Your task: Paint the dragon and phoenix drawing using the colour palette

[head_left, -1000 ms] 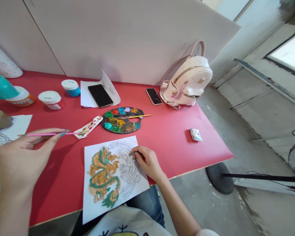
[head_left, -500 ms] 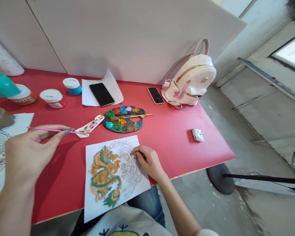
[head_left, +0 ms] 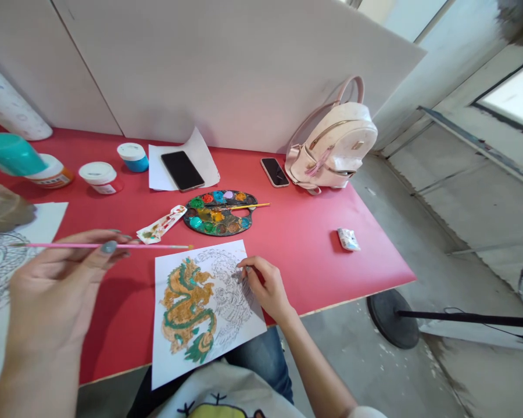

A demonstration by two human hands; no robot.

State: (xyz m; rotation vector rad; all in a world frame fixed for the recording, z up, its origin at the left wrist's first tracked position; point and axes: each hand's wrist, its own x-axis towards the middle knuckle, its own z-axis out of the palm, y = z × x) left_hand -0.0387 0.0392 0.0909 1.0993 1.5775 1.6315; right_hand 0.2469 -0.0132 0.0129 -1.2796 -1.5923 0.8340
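Mid-painting step. Left hand [head_left: 56, 290] pinches the pink brush [head_left: 113, 246] between thumb and fingers, held level, bristle tip just over the top edge of the dragon sheet [head_left: 192, 302]. Right hand [head_left: 264, 287] is curled, fingertips pressing the sheet's uncoloured right half. The sheet lies at the tabletop [head_left: 296, 244] front edge, near the palette [head_left: 220, 213]. A stroke likely calls for tilting the tip down with the sheet kept pinned.
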